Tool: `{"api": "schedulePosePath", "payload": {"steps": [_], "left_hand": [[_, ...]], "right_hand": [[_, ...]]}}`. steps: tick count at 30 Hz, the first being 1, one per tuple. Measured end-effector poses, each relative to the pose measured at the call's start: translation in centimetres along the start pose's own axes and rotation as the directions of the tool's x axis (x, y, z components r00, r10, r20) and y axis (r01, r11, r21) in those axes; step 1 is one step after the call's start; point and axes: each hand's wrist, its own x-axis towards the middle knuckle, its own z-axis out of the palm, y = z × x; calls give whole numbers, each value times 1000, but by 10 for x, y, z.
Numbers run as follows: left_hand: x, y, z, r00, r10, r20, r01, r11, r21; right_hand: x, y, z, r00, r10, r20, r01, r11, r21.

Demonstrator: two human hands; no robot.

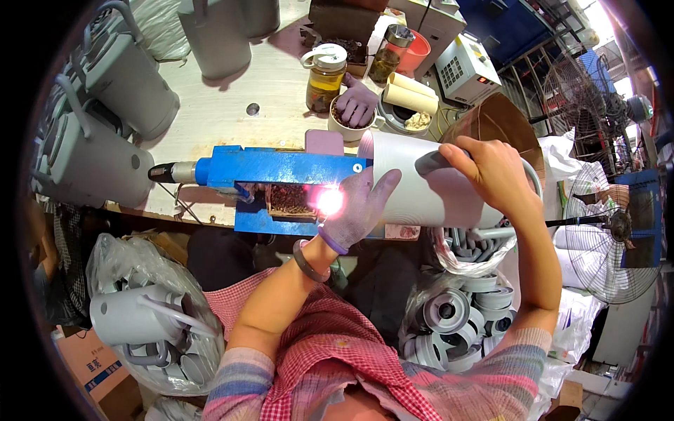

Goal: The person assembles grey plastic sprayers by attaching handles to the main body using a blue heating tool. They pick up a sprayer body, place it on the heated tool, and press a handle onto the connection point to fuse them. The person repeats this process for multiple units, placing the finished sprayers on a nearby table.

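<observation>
A light grey kettle body [428, 200] lies on its side at the right end of a blue bench fixture [281, 165]. My right hand [491, 172], bare, is closed around a dark grey curved piece [435, 163] lying over the body's upper side. In a thin purple glove, my left hand [354, 207] rests at the body's left end with thumb and fingers extended. A glaring pinkish-white light [328, 201] beside that palm washes out nearby detail. Small brown bits fill an opening [291, 200] in the fixture.
Grey kettles [123, 84] stand at the left of the table. Behind the fixture are a lidded jar [326, 77] and a cup [347, 130] with a purple glove on it. Bags of grey parts [449, 316] flank my lap. A wire fan [611, 224] stands right.
</observation>
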Motion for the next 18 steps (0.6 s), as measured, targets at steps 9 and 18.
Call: {"api": "schedulePosePath", "payload": {"steps": [9,18], "left_hand": [[-64,2,-5,974,166,154,-197,957,212],[-140,-132,35,423,-441,791,870,440,-221]], "right_hand": [[-31,61,-2,986,136,-96,-136,991,2],[-277,99,20,790,545,281,-612,679,405]]}}
